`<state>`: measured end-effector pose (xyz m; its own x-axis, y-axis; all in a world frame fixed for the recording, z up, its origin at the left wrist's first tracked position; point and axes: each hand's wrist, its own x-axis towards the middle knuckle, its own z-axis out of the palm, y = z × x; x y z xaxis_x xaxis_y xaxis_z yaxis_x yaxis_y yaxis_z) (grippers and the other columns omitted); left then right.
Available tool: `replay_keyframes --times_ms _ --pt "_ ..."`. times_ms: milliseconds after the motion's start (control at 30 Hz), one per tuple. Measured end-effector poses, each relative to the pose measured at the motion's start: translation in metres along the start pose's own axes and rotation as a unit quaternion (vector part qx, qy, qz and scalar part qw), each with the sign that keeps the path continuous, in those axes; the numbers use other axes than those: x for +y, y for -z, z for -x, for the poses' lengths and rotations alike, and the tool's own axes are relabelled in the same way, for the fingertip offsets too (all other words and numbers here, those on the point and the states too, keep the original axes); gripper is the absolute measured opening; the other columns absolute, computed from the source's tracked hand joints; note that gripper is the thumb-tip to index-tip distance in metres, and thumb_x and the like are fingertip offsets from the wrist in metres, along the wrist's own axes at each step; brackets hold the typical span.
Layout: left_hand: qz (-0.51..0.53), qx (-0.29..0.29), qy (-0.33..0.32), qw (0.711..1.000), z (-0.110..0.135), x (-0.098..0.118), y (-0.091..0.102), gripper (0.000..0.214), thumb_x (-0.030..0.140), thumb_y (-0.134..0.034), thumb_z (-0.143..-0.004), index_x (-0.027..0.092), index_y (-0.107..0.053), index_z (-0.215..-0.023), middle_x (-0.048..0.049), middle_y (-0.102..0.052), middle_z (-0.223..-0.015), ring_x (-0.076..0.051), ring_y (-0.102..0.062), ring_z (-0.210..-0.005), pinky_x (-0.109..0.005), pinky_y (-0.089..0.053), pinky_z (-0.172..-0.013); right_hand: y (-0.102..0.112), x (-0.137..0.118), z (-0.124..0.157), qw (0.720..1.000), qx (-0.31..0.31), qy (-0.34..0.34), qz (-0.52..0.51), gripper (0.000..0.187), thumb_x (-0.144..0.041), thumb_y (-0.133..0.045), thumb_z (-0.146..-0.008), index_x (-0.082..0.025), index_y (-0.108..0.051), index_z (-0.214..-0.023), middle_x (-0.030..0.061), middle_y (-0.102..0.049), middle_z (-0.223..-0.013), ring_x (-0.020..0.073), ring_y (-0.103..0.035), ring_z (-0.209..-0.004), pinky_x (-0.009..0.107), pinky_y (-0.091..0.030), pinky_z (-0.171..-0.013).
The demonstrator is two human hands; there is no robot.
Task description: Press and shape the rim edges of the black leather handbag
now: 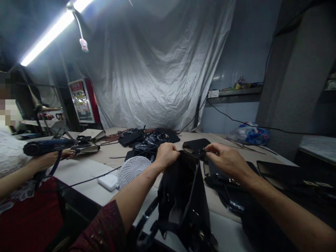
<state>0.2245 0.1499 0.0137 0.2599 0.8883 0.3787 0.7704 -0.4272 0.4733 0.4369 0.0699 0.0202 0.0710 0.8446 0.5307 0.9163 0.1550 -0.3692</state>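
Note:
A black handbag (183, 196) hangs in front of me over the table's near edge, its straps trailing down. My left hand (166, 155) is closed around the bag's top left edge. My right hand (225, 158) pinches a small metal fitting at the bag's top right, beside the flap (195, 145). Both arms reach forward from the bottom of the view.
A small white fan (132, 170) and a white power adapter (108, 181) sit left of the bag. More black bags and parts (147, 138) lie farther back. At the left a co-worker's hand holds a dark heat gun (48, 146). A plastic bag (248, 134) lies by the pillar.

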Motion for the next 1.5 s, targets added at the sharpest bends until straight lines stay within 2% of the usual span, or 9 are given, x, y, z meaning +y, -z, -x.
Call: replay_keyframes --times_ms 133,367,600,733,933,1167,1267,1367,1500 --pt "-0.027 0.021 0.067 0.997 0.003 -0.015 0.002 0.014 0.027 -0.063 -0.069 0.018 -0.073 -0.075 -0.0063 -0.072 -0.081 -0.020 -0.065 -0.081 -0.026 -0.048 -0.075 -0.001 -0.006 0.018 0.999 -0.001 -0.019 -0.047 0.022 -0.031 -0.051 -0.082 -0.023 -0.065 -0.096 0.0021 -0.070 -0.089 0.0185 -0.063 -0.080 0.029 -0.044 -0.071" --pt "-0.095 0.013 0.076 0.992 -0.003 -0.013 0.001 0.023 0.020 -0.056 -0.069 0.017 -0.073 -0.084 -0.0125 -0.072 -0.088 -0.026 -0.066 -0.087 -0.030 -0.050 -0.077 -0.001 -0.037 0.055 0.990 0.028 -0.063 -0.121 0.029 -0.045 -0.051 -0.084 -0.023 -0.061 -0.101 0.0039 -0.067 -0.090 0.0186 -0.062 -0.073 0.031 -0.046 -0.067" --pt "-0.111 0.006 0.069 0.991 -0.007 -0.011 0.003 0.026 0.017 -0.051 -0.070 0.014 -0.072 -0.084 -0.0150 -0.071 -0.091 -0.029 -0.066 -0.091 -0.034 -0.050 -0.080 -0.028 -0.076 0.122 0.992 0.062 0.087 -0.062 0.067 -0.049 -0.065 -0.074 -0.025 -0.036 -0.129 0.0131 -0.046 -0.131 0.0320 -0.046 -0.120 0.045 -0.045 -0.095" --pt "-0.123 0.003 0.060 0.991 -0.002 -0.005 0.002 0.025 0.017 -0.050 -0.070 0.016 -0.072 -0.084 -0.0137 -0.071 -0.089 -0.029 -0.065 -0.091 -0.034 -0.050 -0.079 -0.051 -0.084 0.129 0.993 0.081 0.087 -0.002 0.071 -0.032 -0.066 -0.072 -0.023 -0.030 -0.132 0.0164 -0.043 -0.132 0.0358 -0.042 -0.121 0.051 -0.043 -0.096" --pt "-0.121 0.009 0.048 0.991 0.007 -0.011 0.011 0.016 0.021 -0.054 -0.070 0.019 -0.069 -0.076 -0.0085 -0.070 -0.081 -0.024 -0.065 -0.084 -0.030 -0.048 -0.075 -0.056 -0.054 0.128 0.993 0.100 0.067 -0.004 0.064 -0.014 -0.052 -0.069 -0.023 -0.032 -0.130 0.0130 -0.045 -0.127 0.0318 -0.046 -0.118 0.048 -0.046 -0.094" --pt "-0.159 -0.029 0.029 0.986 0.041 -0.024 0.040 0.008 0.025 -0.055 -0.076 0.020 -0.061 -0.074 -0.0035 -0.065 -0.075 -0.020 -0.061 -0.075 -0.029 -0.045 -0.069 -0.015 -0.003 0.120 0.996 -0.050 -0.052 -0.047 0.048 -0.015 -0.042 -0.071 -0.024 -0.043 -0.118 0.0076 -0.058 -0.110 0.0234 -0.062 -0.096 0.035 -0.051 -0.079" --pt "-0.256 -0.021 -0.019 0.966 0.049 -0.013 0.046 0.014 0.018 -0.053 -0.076 0.018 -0.058 -0.089 -0.0078 -0.063 -0.091 -0.023 -0.060 -0.082 -0.033 -0.046 -0.071 -0.009 0.002 0.113 0.991 -0.093 -0.076 -0.058 0.048 -0.011 -0.040 -0.068 -0.024 -0.046 -0.114 0.0059 -0.060 -0.108 0.0217 -0.062 -0.096 0.033 -0.049 -0.079" --pt "-0.326 0.010 -0.149 0.933 0.046 0.006 0.040 0.031 0.007 -0.051 -0.072 0.016 -0.053 -0.102 -0.0123 -0.054 -0.112 -0.026 -0.053 -0.098 -0.035 -0.047 -0.075 -0.011 0.003 0.108 0.988 -0.106 -0.081 -0.077 0.049 -0.010 -0.039 -0.067 -0.023 -0.049 -0.113 0.0056 -0.062 -0.107 0.0208 -0.062 -0.097 0.031 -0.048 -0.080" --pt "-0.322 -0.045 -0.317 0.891 0.035 0.022 0.027 0.027 0.008 -0.051 -0.076 0.017 -0.052 -0.101 -0.0105 -0.050 -0.112 -0.024 -0.047 -0.101 -0.036 -0.047 -0.078 -0.014 0.006 0.105 0.989 -0.081 -0.096 -0.082 0.052 -0.012 -0.040 -0.065 -0.021 -0.052 -0.115 0.0068 -0.064 -0.104 0.0220 -0.062 -0.096 0.032 -0.049 -0.079"
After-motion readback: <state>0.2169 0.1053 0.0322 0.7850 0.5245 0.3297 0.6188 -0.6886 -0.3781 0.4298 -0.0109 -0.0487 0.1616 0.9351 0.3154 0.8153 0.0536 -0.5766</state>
